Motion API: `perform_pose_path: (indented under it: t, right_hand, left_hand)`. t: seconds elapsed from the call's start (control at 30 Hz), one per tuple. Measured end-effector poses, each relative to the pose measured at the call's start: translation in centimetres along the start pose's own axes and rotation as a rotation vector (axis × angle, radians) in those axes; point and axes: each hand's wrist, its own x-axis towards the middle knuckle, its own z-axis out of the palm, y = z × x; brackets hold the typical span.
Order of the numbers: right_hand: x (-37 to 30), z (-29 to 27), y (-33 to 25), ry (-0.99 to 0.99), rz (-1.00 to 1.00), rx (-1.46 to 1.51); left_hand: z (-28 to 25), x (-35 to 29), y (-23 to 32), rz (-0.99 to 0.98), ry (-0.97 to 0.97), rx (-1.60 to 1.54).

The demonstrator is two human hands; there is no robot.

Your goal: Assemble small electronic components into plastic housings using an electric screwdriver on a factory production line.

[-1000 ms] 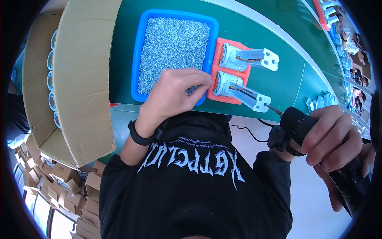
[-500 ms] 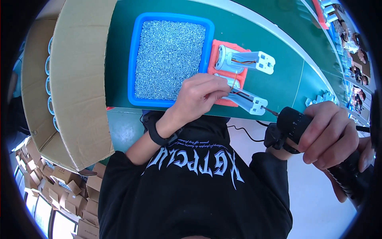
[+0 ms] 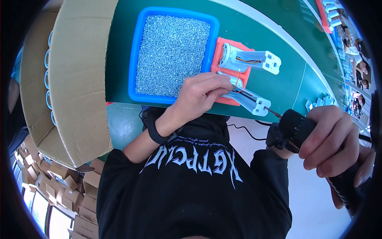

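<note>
My right hand (image 3: 332,139) is wrapped round a black power screwdriver (image 3: 293,124). Its thin bit (image 3: 272,112) points left and meets the end of the nearer white plastic housing (image 3: 258,104). The fingers of my left hand (image 3: 203,93) are closed on the other end of that housing, where thin coloured wires (image 3: 238,79) come out; the fingertips are partly hidden. A second white housing (image 3: 270,61), with wires along its channel, rests in the red foam holder (image 3: 230,105) just beyond.
A blue tray (image 3: 134,59) full of small silver screws stands left of the holder on the green table (image 3: 286,89). At far left is an open cardboard box (image 3: 79,79) with white round parts. More white parts (image 3: 320,101) lie near the table's right edge; people sit farther off.
The view has shifted slightly, so the tray and the housings sit a little differently in the picture. Both hands keep their holds, and the bit stays at the end of the nearer housing.
</note>
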Motion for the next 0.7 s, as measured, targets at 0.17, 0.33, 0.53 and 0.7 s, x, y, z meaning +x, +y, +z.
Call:
perform_pose_path:
  t: [0.17,0.33,0.53,0.7]
  right_hand:
    - [0.45,-0.42,0.84,-0.039,-0.055,0.134]
    - [0.42,-0.69,0.44,-0.03,0.014,0.123]
    - [0.48,-0.78,1.04,-0.093,-0.039,0.193]
    - [0.62,-0.94,1.08,-0.106,0.009,0.293]
  left_hand:
    - [-0.14,0.01,-0.07,0.014,0.008,0.008]
    - [-0.36,-0.14,-0.2,0.01,-0.024,0.024]
    - [-0.27,-0.13,-0.05,0.002,-0.017,-0.01]
    - [-0.5,-0.24,-0.14,-0.018,-0.026,-0.014]
